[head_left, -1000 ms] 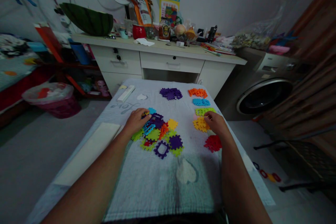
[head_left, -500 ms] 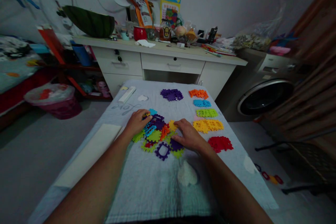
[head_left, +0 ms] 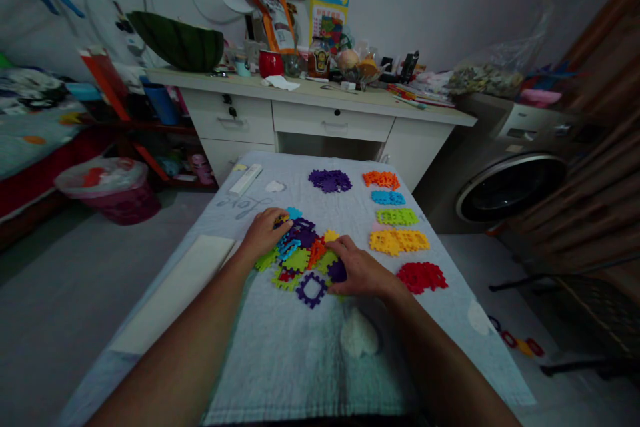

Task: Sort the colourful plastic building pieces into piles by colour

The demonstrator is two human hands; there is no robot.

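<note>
Spanning a dark purple square [head_left: 337, 271] at the right side of the mixed heap [head_left: 297, 259], the right hand [head_left: 357, 268] held its thumb and fingers well apart, with nothing visibly pinched between them. An orange-red piece [head_left: 317, 251] and a yellow piece [head_left: 331, 235] lay near its fingertips. The left hand [head_left: 263, 233] rested at the heap's far left side, fingers curled by a small yellow piece [head_left: 283, 218]; the view there was dim, so whether they gripped it could not be told.

The heap lay between the hands on a cloth-covered table [head_left: 280, 353], its flat, toothed pieces overlapping, with a purple frame [head_left: 313, 302] at its near edge. To the right, an orange group [head_left: 381, 179], blue group [head_left: 388, 197], green group [head_left: 397, 216], yellow group [head_left: 399, 241] and red group [head_left: 423, 277] ran from far to near, and a purple pile [head_left: 330, 180] lay beyond the heap.

Judging by this, the step in hand was picking a piece from the mix. The next move called for the right thumb and fingers to close on one toothed rim and lift lightly, so that overlapping neighbours were not dragged along
</note>
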